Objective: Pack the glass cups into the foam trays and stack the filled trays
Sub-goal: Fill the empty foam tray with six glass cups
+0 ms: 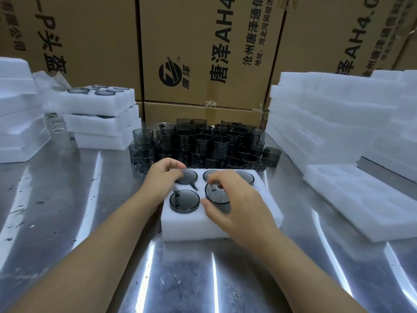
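cups [184, 201] – smoky glossy glass | tray [222, 224] – matt white foam | table [90, 199] – shiny scuffed metal | boxes [203, 53] – brown cardboard

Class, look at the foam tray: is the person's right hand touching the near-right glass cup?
Touching. The head view shows the right hand with thumb and curled fingers pressed against the near-right glass cup.

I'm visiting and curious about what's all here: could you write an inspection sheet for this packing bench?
Surface: steel table, scuffed, with glare streaks.
Job's things: foam tray holding dark cups; loose cups behind it; filled trays stacked far left; empty foam on the right.
Clutter: dark specks on the table.
Grippers: left hand grips far-left cup; right hand grips near-middle cup.
Cables: nothing seen.
Surroundings: cardboard boxes behind.
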